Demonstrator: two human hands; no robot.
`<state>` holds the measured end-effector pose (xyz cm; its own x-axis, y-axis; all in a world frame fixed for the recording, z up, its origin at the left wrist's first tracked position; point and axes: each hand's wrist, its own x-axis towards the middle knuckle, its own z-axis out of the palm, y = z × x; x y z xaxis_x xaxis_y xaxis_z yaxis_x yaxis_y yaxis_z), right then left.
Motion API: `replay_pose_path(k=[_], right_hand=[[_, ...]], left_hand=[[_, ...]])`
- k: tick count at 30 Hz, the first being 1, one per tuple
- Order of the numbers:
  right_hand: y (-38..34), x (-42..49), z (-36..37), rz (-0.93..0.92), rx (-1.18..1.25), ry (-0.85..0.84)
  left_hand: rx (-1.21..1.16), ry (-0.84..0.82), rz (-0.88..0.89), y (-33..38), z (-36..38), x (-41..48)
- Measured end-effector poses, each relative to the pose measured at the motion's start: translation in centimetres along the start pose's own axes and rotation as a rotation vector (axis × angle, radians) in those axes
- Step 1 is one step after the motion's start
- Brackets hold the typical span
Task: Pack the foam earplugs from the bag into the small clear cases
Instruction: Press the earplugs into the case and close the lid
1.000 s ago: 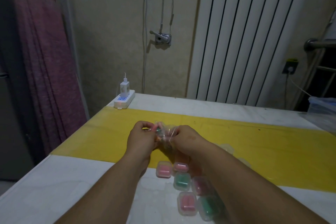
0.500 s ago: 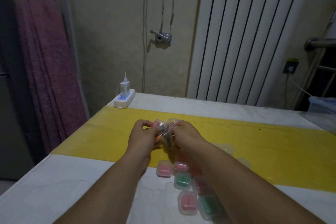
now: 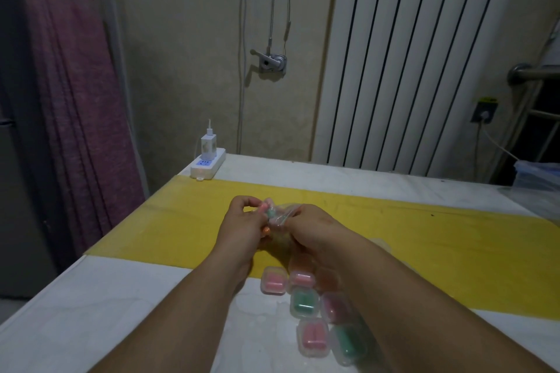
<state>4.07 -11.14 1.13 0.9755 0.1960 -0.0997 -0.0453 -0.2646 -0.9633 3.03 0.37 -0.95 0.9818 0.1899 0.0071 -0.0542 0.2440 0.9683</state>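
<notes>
A small clear bag [image 3: 277, 212] of pink, orange and green foam earplugs is held above the yellow strip [image 3: 181, 221] of the table. My left hand [image 3: 244, 225] pinches its left side, and my right hand [image 3: 312, 228] grips its right side. Near the front edge, several small clear cases lie in a cluster, holding pink earplugs [image 3: 273, 281] or green earplugs [image 3: 304, 303]. My right forearm covers part of the cluster.
A white power strip [image 3: 208, 164] with a charger plugged in sits at the table's far left corner. A clear plastic container [image 3: 538, 174] stands at the far right edge. A radiator and a purple curtain are behind the table.
Both hands keep working the bag between them; the bag has shifted slightly and the fingers have regripped it. The cases on the table have not moved.
</notes>
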Motion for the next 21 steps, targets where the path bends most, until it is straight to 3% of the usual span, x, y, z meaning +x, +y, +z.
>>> replay_pose_path(k=[6, 14, 18, 21], right_hand=[[0.0, -0.5, -0.3, -0.106, 0.151, 0.000], [-0.7, -1.1, -0.7, -0.114, 0.171, 0.029], [-0.7, -1.4, -1.4, -0.133, -0.034, 0.130], [-0.7, -1.8, -2.0, -0.133, -0.150, 0.207]], left_hand=[[0.008, -0.006, 0.031, -0.5, -0.1, -0.1], [0.070, 0.066, 0.057, -0.6, -0.1, 0.0], [0.565, 0.283, 0.253, -0.3, -0.7, -0.4], [0.818, 0.405, 0.292, -0.5, -1.3, -0.3]])
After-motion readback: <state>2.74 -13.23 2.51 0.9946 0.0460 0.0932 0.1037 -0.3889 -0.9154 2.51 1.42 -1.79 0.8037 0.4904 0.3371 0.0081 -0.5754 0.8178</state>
